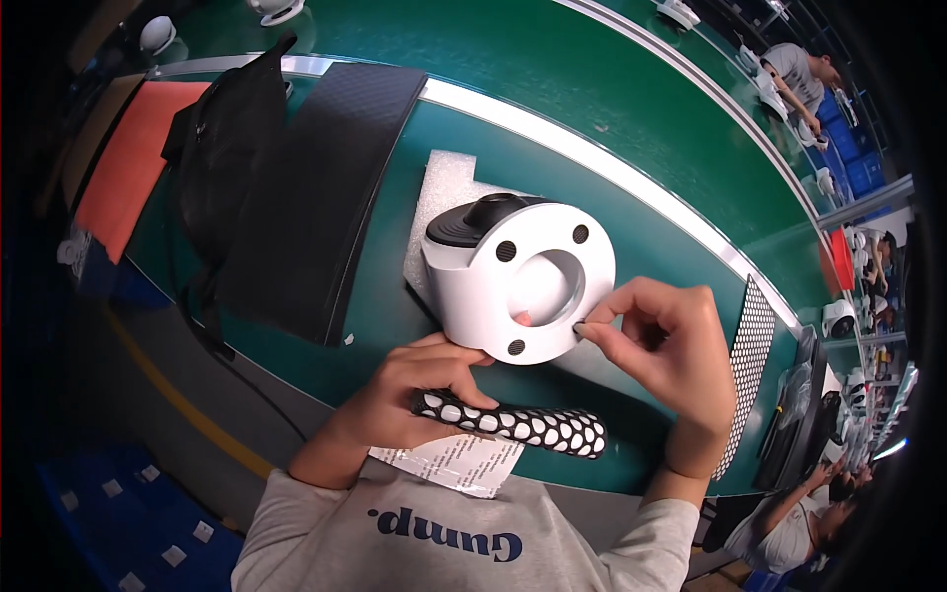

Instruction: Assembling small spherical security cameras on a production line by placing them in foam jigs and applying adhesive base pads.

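Observation:
A white, rounded plastic housing (459, 306) stands tilted on the green table, its ring-shaped face with a round central opening turned toward me. Several dark textured round pads (506, 251) sit on that ring. Thumb and forefinger of my right hand (671, 340) pinch a small dark round pad (580, 329) against the ring's right edge. My left hand (424, 380) grips a curled black sheet with white round holes (523, 424), while its fingertips touch the housing's lower side. Below the sheet hangs a printed white backing paper (459, 464).
White foam (444, 183) lies behind the housing. Left of it are a black mat (326, 197), a black bag (232, 148) and an orange sheet (143, 148). Another dotted sheet (752, 355) rests at the right edge. Co-workers (799, 79) sit beyond a green conveyor belt (552, 69).

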Action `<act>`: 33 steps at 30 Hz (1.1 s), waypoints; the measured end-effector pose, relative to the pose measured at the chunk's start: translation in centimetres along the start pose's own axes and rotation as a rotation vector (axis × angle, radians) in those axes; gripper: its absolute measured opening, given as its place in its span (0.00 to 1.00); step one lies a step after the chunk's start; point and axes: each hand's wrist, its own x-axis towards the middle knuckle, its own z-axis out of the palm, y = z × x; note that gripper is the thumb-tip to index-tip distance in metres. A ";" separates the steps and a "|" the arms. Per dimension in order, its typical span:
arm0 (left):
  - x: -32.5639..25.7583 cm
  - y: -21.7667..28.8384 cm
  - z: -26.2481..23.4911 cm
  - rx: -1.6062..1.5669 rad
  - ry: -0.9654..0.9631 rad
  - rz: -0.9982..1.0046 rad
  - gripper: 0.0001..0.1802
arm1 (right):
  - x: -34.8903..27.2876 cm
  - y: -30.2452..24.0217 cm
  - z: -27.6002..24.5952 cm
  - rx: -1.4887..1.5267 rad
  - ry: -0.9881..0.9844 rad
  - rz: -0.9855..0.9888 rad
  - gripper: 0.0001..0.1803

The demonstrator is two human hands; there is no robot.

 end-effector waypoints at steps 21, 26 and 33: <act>-0.1 -2.6 2.1 -0.047 0.233 0.135 0.10 | 6.9 -2.1 -4.0 -0.318 -0.673 -0.333 0.11; -1.4 -2.1 2.4 0.058 0.427 0.138 0.11 | 6.2 1.1 -4.5 -0.384 0.180 -0.453 0.06; -2.5 -3.6 2.6 -0.048 0.412 0.055 0.12 | 16.3 18.6 -1.4 -0.758 0.694 -0.320 0.16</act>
